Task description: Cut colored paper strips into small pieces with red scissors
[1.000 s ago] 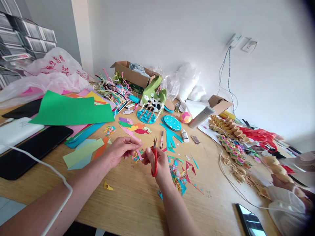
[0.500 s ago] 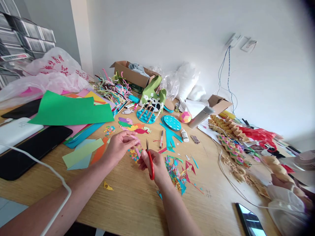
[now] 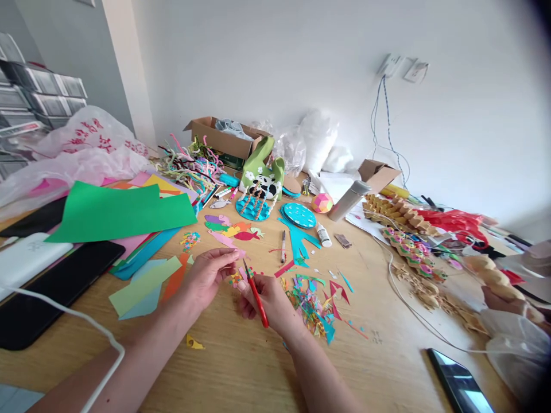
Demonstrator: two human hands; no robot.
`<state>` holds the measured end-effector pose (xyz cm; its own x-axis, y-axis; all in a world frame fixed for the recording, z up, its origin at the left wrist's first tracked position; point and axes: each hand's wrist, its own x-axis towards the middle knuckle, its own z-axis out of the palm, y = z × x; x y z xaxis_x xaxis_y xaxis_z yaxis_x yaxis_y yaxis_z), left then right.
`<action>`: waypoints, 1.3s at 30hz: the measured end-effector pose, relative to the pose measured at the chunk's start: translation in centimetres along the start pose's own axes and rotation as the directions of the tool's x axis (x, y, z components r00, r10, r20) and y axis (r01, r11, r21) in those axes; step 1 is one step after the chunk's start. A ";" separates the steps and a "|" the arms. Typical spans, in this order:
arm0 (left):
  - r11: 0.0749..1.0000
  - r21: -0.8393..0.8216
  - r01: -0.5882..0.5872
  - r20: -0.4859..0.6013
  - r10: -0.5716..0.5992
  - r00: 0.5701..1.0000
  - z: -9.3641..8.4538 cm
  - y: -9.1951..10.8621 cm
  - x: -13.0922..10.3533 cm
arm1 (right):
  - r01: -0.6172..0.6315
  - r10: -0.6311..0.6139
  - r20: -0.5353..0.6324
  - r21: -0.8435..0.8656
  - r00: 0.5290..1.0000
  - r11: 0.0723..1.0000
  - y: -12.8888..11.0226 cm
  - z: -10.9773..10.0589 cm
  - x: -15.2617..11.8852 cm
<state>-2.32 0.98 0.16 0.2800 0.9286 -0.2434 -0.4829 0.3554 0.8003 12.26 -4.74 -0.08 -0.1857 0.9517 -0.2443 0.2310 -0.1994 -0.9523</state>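
Observation:
My left hand (image 3: 210, 274) is closed in a pinch around a thin strip of pink paper (image 3: 228, 241), which sticks out past the fingertips. A pair of red-handled scissors (image 3: 257, 295) is in my right hand (image 3: 272, 304), blades pointing up and away toward the pink paper. The blades look nearly together and stand just right of my left fingertips. Beyond the hands lie several cut paper fish (image 3: 245, 236) in different colours. Small round paper dots (image 3: 235, 280) are partly hidden behind my hands.
Paper scraps (image 3: 307, 301) are heaped right of my right hand. Coloured sheets, topped by a green one (image 3: 124, 212), lie at left. A pen (image 3: 283, 246), a glue bottle (image 3: 323, 235), a grey cylinder (image 3: 349, 201) and a phone (image 3: 460, 381) are farther right. A white cable (image 3: 86, 315) crosses my left forearm.
The view has shifted a little. The scissors' blades have come closer together and turned toward the left hand. My left hand sits slightly lower, still pinching the pink paper.

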 end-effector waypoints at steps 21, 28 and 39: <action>0.996 0.008 0.085 0.041 -0.085 0.996 0.8 -0.4 -0.7 | -0.020 0.021 0.000 0.170 1.000 0.985 -0.1 0.1 0.2; 0.996 0.009 0.092 0.034 -0.093 0.995 0.8 -0.4 -0.7 | -0.018 0.014 0.018 0.202 1.000 0.979 0.1 0.1 0.4; 0.995 0.035 0.098 -0.005 -0.097 0.995 0.9 -0.5 -0.8 | -0.045 0.040 0.025 0.260 0.999 0.965 0.6 0.9 0.8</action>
<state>-1.53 -0.02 0.41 0.3214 0.8901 -0.3231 -0.4239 0.4404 0.7915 11.40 -4.35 -1.04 -0.1997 0.9369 -0.2869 -0.0168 -0.2960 -0.9550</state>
